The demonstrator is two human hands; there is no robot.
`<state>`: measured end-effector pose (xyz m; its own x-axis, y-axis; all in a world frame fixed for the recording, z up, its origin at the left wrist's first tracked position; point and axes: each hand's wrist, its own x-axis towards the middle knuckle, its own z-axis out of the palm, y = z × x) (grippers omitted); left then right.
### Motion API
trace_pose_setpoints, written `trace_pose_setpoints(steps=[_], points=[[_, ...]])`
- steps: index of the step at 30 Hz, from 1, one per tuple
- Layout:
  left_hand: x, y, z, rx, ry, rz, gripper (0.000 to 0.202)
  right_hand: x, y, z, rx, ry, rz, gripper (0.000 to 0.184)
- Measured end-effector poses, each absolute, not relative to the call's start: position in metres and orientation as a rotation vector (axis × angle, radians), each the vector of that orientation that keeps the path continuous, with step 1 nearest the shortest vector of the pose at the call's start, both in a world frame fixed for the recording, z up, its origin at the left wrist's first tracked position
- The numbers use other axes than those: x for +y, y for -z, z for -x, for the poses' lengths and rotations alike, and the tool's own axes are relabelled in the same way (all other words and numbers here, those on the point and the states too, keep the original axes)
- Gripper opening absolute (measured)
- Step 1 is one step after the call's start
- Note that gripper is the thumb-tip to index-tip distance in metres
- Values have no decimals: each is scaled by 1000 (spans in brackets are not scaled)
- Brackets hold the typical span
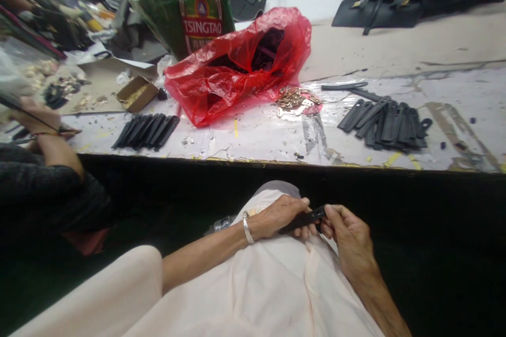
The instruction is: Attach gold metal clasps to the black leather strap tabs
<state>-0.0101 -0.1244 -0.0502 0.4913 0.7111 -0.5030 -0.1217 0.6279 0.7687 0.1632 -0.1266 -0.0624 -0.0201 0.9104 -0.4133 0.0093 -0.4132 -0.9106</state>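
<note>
Over my lap, a black leather strap (301, 220) with a slot near its end lies between my two hands. My left hand (282, 213) is closed round its length, thumb on top. At the slotted right end, my right hand (348, 231) pinches the tip between thumb and fingers. Whether a small metal part sits in the slot I cannot tell. On the bench beyond, similar black straps lie in a heap (395, 121) at the right and in a neat row (145, 131) at the left. Gold metal plates (296, 101) are piled between them.
A red plastic bag (237, 76) with dark pieces inside leans by a green Tsingtao bin (158, 16). Left of it stands a small cardboard box (136, 93). Black handbags (383, 2) lie at the back right. Another person's arm (59, 152) works at the far left.
</note>
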Motion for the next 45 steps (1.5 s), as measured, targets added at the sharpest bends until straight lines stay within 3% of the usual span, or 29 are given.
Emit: trace_pose_setpoints(steps=[4, 19, 45], points=[[-125, 47, 10, 910, -593, -732, 51, -127, 61, -162, -1021, -1518, 1506, 40], [-126, 47, 0, 977, -684, -796, 48, -125, 46, -166, -1376, -1358, 1565, 33], [-123, 46, 0, 1119, -648, -990, 34, -124, 53, -163, -1290, -1416, 1584, 33]])
